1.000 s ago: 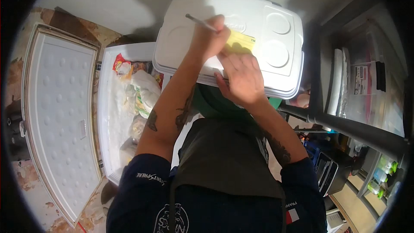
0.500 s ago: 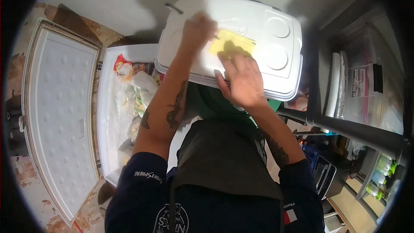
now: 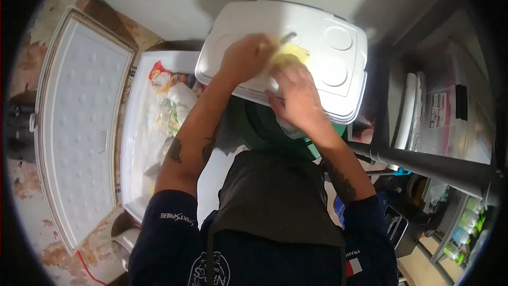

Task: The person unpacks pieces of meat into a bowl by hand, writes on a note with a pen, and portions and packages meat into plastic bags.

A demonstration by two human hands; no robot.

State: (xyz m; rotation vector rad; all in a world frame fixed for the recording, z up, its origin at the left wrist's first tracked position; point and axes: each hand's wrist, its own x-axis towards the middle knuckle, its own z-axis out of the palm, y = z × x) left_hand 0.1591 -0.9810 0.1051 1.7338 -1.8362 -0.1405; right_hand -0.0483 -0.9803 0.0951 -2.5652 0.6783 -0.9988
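A yellow paper note (image 3: 297, 52) lies on the white lid (image 3: 312, 24) of a cooler, partly hidden by both hands. My left hand (image 3: 246, 59) is above the lid at the note's left side, its fingers closed around a dark-tipped pen (image 3: 288, 37). Motion blurs the fingertips and part of the pen. My right hand (image 3: 297, 89) rests palm down at the note's lower edge, with its fingers stretched out and its thumb apart.
An open chest freezer (image 3: 140, 122) holding bagged food stands left of the cooler, with its raised door (image 3: 79, 122) farther left. Below the cooler is a green container (image 3: 254, 130). At right, a dark shelf (image 3: 434, 161) bears a clear plastic bin (image 3: 450, 111).
My left hand swung left off the note, then came back right, and the pen's dark end now points up and right. My right hand stayed by the note. The view has shifted slightly.
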